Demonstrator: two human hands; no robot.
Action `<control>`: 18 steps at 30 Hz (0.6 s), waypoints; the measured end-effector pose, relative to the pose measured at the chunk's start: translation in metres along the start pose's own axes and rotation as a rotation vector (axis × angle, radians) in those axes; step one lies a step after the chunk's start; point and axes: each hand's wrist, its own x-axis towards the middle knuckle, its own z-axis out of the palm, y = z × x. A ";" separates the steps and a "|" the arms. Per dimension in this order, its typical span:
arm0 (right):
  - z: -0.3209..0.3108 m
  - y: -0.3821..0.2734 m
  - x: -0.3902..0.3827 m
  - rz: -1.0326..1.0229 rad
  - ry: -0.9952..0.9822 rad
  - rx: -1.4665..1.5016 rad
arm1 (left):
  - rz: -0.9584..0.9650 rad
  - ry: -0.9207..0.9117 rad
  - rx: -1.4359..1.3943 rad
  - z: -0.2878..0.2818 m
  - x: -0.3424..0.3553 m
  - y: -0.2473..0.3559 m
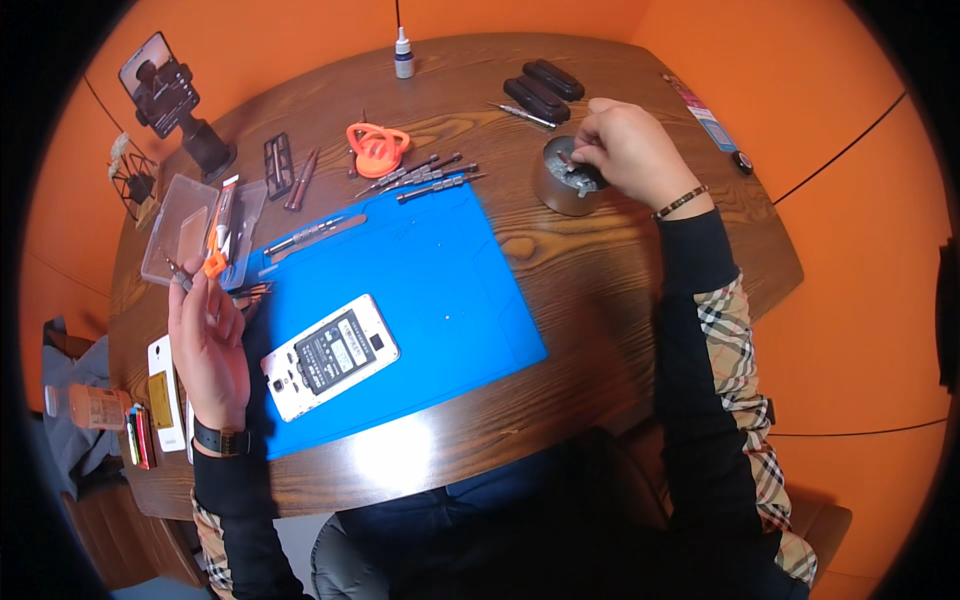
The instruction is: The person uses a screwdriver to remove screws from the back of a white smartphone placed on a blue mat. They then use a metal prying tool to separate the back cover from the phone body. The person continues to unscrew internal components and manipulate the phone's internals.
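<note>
My right hand (630,150) pinches its fingers at the mouth of a round metal tin (563,198), where crumpled silvery bits show. What those fingertips hold, if anything, is hidden. Raised at the left edge of the blue mat (440,280), my left hand (210,345) has its fingers closed around a small grey screwdriver (180,272), mostly covered by them. Beside those fingertips is a small orange piece (215,264). On the mat, right of this hand, lies a smartphone with its back cover off (330,357), its black battery (336,350) exposed.
Several screwdrivers (425,178) and an orange suction cup (378,150) lie along the mat's far edge. A clear plastic box (185,225) and a phone on a stand (160,85) are at far left. Dark cases (540,98) sit beyond the tin; a dropper bottle (403,55) stands farther back.
</note>
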 end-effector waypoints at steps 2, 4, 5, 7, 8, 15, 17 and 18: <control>0.003 -0.001 0.001 0.007 -0.029 0.016 | -0.002 -0.003 -0.007 -0.001 0.002 0.000; 0.007 -0.002 0.001 0.003 -0.040 0.053 | 0.001 0.012 -0.005 -0.002 0.002 0.000; 0.008 -0.002 0.001 -0.008 -0.051 0.048 | 0.004 0.001 -0.008 -0.003 0.002 -0.001; 0.009 -0.003 0.001 -0.036 -0.007 0.058 | 0.013 -0.022 -0.016 -0.004 0.002 -0.001; 0.009 -0.004 0.000 -0.020 -0.008 0.058 | 0.012 -0.013 -0.013 -0.004 0.002 -0.002; 0.002 -0.008 -0.001 0.063 -0.057 0.003 | 0.011 0.010 -0.012 -0.004 0.003 -0.002; 0.001 -0.008 -0.002 0.045 -0.035 0.012 | 0.008 0.017 -0.014 -0.005 0.003 -0.002; 0.001 -0.008 -0.002 0.039 -0.029 0.012 | 0.007 0.020 -0.012 -0.005 0.003 -0.002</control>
